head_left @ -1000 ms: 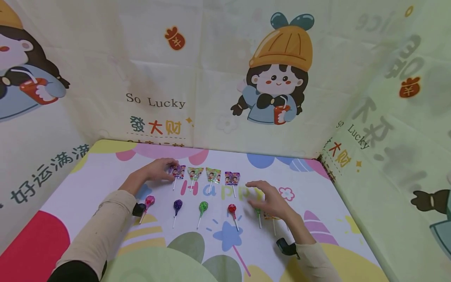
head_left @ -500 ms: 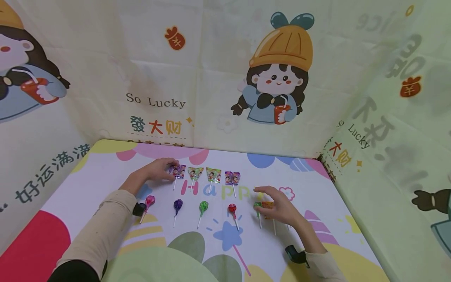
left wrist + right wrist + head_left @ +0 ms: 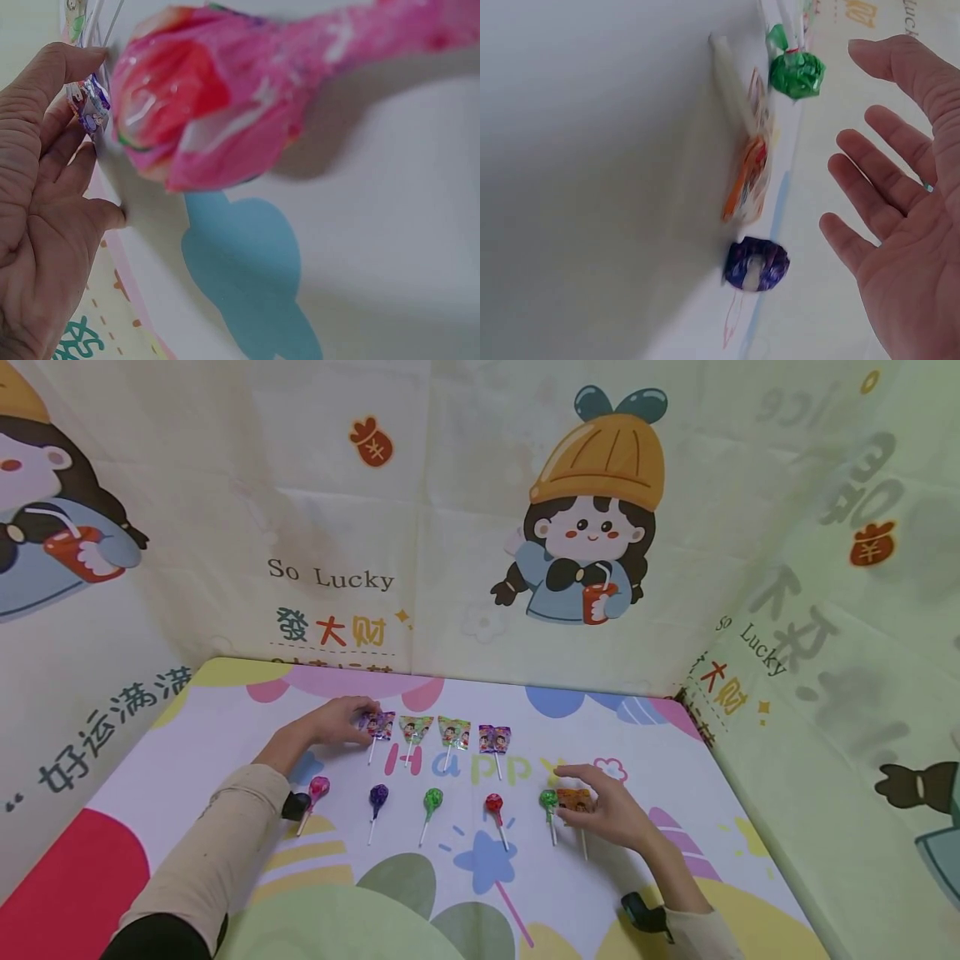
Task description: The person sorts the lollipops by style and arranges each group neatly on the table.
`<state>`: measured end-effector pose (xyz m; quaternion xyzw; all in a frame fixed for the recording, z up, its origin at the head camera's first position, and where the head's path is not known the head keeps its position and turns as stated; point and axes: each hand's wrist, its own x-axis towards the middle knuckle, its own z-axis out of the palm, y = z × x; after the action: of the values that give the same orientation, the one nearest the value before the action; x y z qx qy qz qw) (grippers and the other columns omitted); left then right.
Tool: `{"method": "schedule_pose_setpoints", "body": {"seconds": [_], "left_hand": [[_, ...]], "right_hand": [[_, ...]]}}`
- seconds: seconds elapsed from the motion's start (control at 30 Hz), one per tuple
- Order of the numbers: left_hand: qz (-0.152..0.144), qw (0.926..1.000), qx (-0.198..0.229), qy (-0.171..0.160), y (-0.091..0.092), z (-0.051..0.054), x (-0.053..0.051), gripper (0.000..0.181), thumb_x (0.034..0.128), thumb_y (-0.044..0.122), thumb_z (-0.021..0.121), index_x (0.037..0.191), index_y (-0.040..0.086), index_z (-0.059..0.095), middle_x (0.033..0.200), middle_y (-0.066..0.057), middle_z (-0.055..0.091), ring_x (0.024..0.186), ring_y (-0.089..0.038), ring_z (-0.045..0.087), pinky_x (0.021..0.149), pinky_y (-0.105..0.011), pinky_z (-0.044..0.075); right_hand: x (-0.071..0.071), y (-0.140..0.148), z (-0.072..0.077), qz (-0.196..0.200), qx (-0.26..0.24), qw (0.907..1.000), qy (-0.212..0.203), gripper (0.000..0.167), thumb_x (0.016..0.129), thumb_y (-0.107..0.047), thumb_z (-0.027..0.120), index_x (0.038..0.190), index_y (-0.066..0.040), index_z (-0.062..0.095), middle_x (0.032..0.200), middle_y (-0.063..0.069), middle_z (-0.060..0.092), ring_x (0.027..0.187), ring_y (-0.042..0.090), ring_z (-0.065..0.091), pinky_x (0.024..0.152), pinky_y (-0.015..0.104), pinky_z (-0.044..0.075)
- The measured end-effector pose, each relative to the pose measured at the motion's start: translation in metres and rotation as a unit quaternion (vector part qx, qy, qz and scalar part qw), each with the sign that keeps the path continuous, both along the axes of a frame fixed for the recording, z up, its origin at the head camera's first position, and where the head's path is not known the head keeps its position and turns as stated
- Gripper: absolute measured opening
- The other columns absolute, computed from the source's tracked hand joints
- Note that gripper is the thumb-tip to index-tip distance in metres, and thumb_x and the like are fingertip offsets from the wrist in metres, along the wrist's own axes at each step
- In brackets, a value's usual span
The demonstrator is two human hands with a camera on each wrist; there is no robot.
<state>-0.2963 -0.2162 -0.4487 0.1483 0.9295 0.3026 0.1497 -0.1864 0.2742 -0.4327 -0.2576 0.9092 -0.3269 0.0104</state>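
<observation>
My left hand (image 3: 337, 720) rests beside the leftmost purple-packeted lollipop (image 3: 384, 725) in the back row, fingers loosely spread around its left edge. In the left wrist view the thumb lies by that purple packet (image 3: 91, 105); firm contact cannot be made out. A pink lollipop (image 3: 202, 97) looms large beneath the wrist camera. Over the right end of the front row hovers my right hand (image 3: 611, 806), holding nothing. Nearest to it are an orange-packeted lollipop (image 3: 573, 799), a green lollipop (image 3: 548, 798) and a purple lollipop (image 3: 756, 264), which the hand hides in the head view.
Along the back row lie two green-packeted lollipops (image 3: 416, 727) and another purple-packeted one (image 3: 495, 739). The front row also has purple (image 3: 379, 795), green (image 3: 432, 799) and red (image 3: 493, 803) lollipops. A patterned cloth covers the table (image 3: 555, 885); printed curtains (image 3: 450, 527) enclose it.
My right hand has drawn back to the right and towards me, uncovering the green lollipop and part of the orange packet. The left hand has stayed in place.
</observation>
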Motion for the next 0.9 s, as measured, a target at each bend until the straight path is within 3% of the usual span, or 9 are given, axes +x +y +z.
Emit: {"method": "schedule_pose_setpoints", "body": {"seconds": [0.23,0.47,0.53,0.7,0.9], "left_hand": [[0.002,1.0000,0.000,0.003,0.000,0.000,0.001,0.063,0.0882,0.021,0.080,0.142,0.003,0.054,0.151,-0.023,0.049,0.143,-0.044,0.039,0.119,-0.061,0.029],[0.004,1.0000,-0.001,0.002,0.001,0.001,0.001,0.066,0.0883,0.021,0.080,0.145,0.003,0.052,0.152,-0.022,0.048,0.144,-0.044,0.038,0.119,-0.061,0.029],[0.004,1.0000,0.001,0.000,0.001,0.000,0.001,0.066,0.0881,0.021,0.080,0.145,0.003,0.052,0.152,-0.022,0.048,0.144,-0.044,0.038,0.119,-0.061,0.029],[0.005,1.0000,0.000,-0.002,0.001,-0.001,0.001,0.065,0.0882,0.022,0.080,0.144,0.004,0.053,0.152,-0.022,0.048,0.145,-0.043,0.038,0.119,-0.061,0.029],[0.002,1.0000,-0.004,0.001,0.001,-0.001,0.000,0.065,0.0880,0.022,0.080,0.144,0.003,0.053,0.151,-0.023,0.049,0.144,-0.044,0.038,0.119,-0.061,0.029]], "right_hand": [[0.001,0.014,-0.004,0.008,0.012,0.9997,0.021,0.057,0.082,-0.010,0.085,0.134,-0.008,0.063,0.135,0.004,0.066,0.122,0.030,0.061,0.098,0.054,0.053],[0.004,0.025,-0.008,0.019,0.024,0.9985,0.045,0.055,0.080,-0.008,0.085,0.131,-0.005,0.065,0.130,0.007,0.069,0.119,0.030,0.063,0.104,0.029,0.050],[0.005,0.027,-0.009,0.012,0.030,0.9989,0.032,0.056,0.080,-0.008,0.085,0.132,-0.006,0.065,0.131,0.007,0.068,0.119,0.030,0.063,0.104,0.033,0.051],[0.006,0.030,-0.010,0.002,0.052,0.9986,-0.001,0.059,0.080,-0.006,0.084,0.135,-0.008,0.063,0.135,0.007,0.066,0.126,0.033,0.059,0.106,0.057,0.048],[0.005,0.034,-0.013,0.012,0.059,0.9982,-0.010,0.060,0.078,-0.003,0.082,0.135,-0.005,0.062,0.136,0.013,0.064,0.128,0.039,0.057,0.106,0.064,0.044]]}}
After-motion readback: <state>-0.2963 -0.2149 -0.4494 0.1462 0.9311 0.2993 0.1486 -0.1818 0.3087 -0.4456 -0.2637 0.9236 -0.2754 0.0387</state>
